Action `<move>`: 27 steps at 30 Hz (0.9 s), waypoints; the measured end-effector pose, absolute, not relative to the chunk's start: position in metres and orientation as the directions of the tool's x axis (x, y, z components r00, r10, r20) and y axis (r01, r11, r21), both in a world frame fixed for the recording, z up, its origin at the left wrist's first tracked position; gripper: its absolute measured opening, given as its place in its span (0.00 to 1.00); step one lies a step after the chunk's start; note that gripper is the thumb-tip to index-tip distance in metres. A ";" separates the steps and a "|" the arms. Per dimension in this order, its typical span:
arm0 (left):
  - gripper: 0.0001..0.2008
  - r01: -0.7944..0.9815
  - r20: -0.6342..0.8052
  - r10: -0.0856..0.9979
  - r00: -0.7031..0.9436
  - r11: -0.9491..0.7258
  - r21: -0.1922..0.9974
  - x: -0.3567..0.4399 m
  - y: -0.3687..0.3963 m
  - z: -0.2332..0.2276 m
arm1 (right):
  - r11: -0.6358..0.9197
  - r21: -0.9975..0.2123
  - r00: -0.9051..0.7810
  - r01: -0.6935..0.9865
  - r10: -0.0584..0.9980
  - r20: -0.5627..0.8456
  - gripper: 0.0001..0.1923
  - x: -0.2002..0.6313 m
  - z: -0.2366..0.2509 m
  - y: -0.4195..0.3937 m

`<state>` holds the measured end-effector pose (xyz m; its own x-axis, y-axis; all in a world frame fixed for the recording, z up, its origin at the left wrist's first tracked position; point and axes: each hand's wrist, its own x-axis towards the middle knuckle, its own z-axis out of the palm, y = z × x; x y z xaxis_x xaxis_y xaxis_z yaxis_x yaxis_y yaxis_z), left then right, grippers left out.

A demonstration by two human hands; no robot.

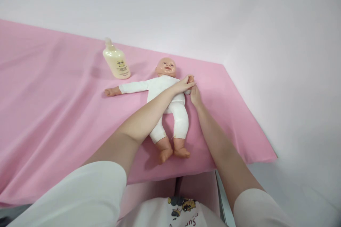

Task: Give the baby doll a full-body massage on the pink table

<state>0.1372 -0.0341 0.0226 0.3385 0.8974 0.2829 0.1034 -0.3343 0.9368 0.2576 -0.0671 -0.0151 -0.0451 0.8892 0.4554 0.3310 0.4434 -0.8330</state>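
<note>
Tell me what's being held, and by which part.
The doll, by its own left hand; the person's left hand and right hand meet there, the right's grip unclear.

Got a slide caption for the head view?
Left hand and right hand meet at a doll's hand on pink cloth, bottle nearby.

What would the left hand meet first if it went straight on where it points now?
The left hand would probably meet the doll's hand first, which lies right at its front; depth there is unclear, and they may already touch.
</note>
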 end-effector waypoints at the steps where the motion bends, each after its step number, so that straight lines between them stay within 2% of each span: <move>1: 0.25 0.114 0.280 0.895 0.347 -0.336 0.935 0.137 -0.034 0.022 | 0.419 -0.842 -0.031 0.340 0.900 0.435 0.44 0.258 -0.016 -0.067; 5: 0.27 0.117 0.276 0.886 0.373 -0.340 0.933 0.136 -0.033 0.021 | 0.347 -0.867 0.031 0.359 0.924 0.382 0.42 0.261 -0.017 -0.067; 10: 0.27 0.054 0.292 0.887 0.359 -0.331 0.942 0.137 -0.033 0.022 | 0.331 -0.870 0.035 0.366 0.929 0.368 0.34 0.267 -0.020 -0.064; 14: 0.36 -0.022 0.364 0.857 0.365 -0.383 0.924 0.134 -0.040 0.032 | 0.355 -0.861 0.014 0.365 0.922 0.387 0.25 0.269 -0.026 -0.058; 16: 0.37 -0.011 0.400 0.844 0.356 -0.424 0.906 0.132 -0.044 0.037 | 0.383 -0.847 -0.007 0.369 0.913 0.409 0.22 0.268 -0.029 -0.055; 22: 0.19 0.109 0.444 0.831 0.334 -0.503 0.858 0.130 -0.051 0.045 | 0.491 -0.795 -0.074 0.355 0.863 0.500 0.16 0.266 -0.030 -0.053; 27: 0.12 0.156 0.411 0.870 0.274 -0.461 0.873 0.132 -0.053 0.049 | 0.579 -0.750 -0.165 0.319 0.814 0.558 0.17 0.263 -0.027 -0.056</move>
